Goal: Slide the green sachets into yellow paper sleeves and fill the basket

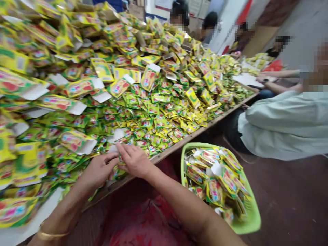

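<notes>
Long wood-edged table (176, 145) ran diagonally back, heaped with yellow cartons (151, 77); co-worker (279, 123) in a pale shirt at right. Green basket (252, 218), full of the same cartons, stood just off the near edge. Both forearms reached to that edge: left hand (101, 167) with fingers curled, right hand (135, 160) palm down, fingers bent, close together. Anything between them was mostly hidden; grip could not be told. Small green packets (160, 121) lay beyond. Carton lettering, pink and blue, too blurred to read.
</notes>
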Tool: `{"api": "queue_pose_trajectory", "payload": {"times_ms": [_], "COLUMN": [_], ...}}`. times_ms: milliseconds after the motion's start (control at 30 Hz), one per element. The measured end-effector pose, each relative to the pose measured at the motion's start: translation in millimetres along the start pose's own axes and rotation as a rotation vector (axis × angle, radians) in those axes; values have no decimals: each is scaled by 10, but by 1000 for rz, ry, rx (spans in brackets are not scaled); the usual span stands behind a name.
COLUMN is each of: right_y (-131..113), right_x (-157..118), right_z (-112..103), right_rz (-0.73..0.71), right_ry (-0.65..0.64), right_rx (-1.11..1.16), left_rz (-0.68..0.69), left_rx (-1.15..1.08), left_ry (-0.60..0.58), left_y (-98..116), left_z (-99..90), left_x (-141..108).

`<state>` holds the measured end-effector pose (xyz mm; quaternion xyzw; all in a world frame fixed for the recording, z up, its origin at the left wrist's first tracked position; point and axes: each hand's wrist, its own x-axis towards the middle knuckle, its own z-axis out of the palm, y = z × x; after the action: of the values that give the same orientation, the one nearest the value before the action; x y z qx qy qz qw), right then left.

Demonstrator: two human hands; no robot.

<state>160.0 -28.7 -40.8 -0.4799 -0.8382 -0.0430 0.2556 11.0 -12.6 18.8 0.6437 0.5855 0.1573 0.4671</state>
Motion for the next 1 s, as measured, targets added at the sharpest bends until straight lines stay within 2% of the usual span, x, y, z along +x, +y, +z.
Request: {"api": "queue_pose_trajectory", "payload": {"times_ms": [67,133,267,367,433,567,633,700,800,900,1000], "right_y": [8,-5,-27,37,132,360,435,468,461,425,426], "right_x": [3,-36,-346,-799,-1165,-1938,-2309,-2644,-3026,-3222,-3291], "right_z": [-25,-103,-459,-906,-1273,-1995,-2216,-2285,-2165,-2005,-1989], "right_rz": [20,48,176,405,600,1013,1195,1340,1494,1544,1544], "right_ry": [-11,10,171,251,261,291,283,254,267,339,418], "right_rx": [-5,10,73,144,129,-135,-278,-390,-403,-319,-256], "left_rz": [-76,-101,-34,-2,-1,-66,-102,-102,-82,-123,-122], "left_rx": [-53,-87,-254,-377,-402,-389,-382,-391,-391,-333,-329], "left_ry": [-49,-32,-12,38,61,-9,-65,-97,-98,-76,-75], "left_y": [59,152,303,276,192,8,-33,-28,44,122,124], "left_z": [76,90,-56,-154,-144,-8,55,95,114,94,60], "left_x": [-48,-130,-293,-282,-214,-80,-49,-39,-47,-78,-116]}}
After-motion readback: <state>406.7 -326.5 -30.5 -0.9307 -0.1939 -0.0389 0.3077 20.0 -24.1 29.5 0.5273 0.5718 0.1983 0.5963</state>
